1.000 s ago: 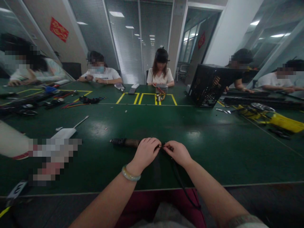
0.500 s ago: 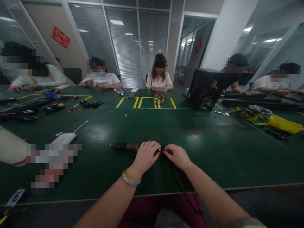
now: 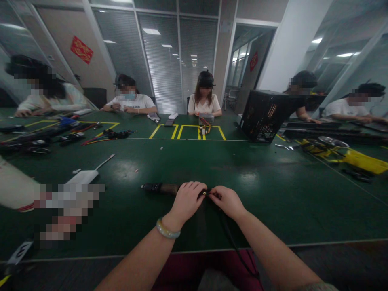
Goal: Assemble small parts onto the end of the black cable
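Observation:
A dark electric screwdriver [image 3: 166, 188] lies along the green table [image 3: 145, 226], its narrow tip pointing left. My left hand [image 3: 188, 200] is closed over the rear end of its body. A small bright metallic spot shows beside my left thumb. My right hand [image 3: 228, 202] pinches the black cable [image 3: 227, 230] near the back end of the screwdriver, fingertips almost touching my left hand. Whether the cable's plug sits in the screwdriver is hidden by the fingers. From my right hand the cable runs down over the table edge toward my lap.
A co-worker's sleeve [image 3: 15, 186] reaches in at left near a white device [image 3: 81, 176]. Black computer case [image 3: 262, 115] stands at back right; a yellow object [image 3: 363, 159] lies farther right. Loose cables [image 3: 112, 134] lie at back left. Several people sit around the table.
The view has shifted very slightly. Both hands stay at the screwdriver's rear end, and the bright metallic spot by my left thumb shows a little more clearly.

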Demonstrator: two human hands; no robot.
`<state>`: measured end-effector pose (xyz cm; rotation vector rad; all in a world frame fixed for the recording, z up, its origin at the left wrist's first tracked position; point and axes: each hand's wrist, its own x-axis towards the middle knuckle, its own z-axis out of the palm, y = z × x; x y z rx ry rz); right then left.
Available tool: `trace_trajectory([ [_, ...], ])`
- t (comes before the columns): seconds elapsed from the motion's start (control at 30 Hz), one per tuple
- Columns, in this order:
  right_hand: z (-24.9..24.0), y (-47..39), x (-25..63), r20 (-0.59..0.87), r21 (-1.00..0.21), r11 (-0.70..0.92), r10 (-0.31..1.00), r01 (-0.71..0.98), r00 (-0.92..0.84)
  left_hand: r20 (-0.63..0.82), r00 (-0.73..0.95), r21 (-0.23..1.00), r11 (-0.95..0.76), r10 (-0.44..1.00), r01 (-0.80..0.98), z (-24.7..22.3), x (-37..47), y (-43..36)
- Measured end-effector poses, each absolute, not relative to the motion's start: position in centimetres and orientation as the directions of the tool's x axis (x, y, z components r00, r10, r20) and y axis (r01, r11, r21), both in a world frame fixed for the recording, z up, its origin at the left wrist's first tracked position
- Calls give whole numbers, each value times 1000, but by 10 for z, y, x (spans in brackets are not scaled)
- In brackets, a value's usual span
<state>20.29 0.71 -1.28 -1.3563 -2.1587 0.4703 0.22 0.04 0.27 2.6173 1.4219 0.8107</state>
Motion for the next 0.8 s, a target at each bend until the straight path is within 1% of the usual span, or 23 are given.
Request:
trace_trajectory([
  [0.13,-14,7,203,272,-557,440,898,704,-345,417,455,280,-587,787,760,3,2,0],
  [0.37,-12,6,203,276,-547,434,901,716,-335,427,439,302,-583,790,755,6,3,-2],
  [0.8,-10,5,202,242,-554,402,916,729,-321,416,451,291,-586,790,756,5,2,-2],
])
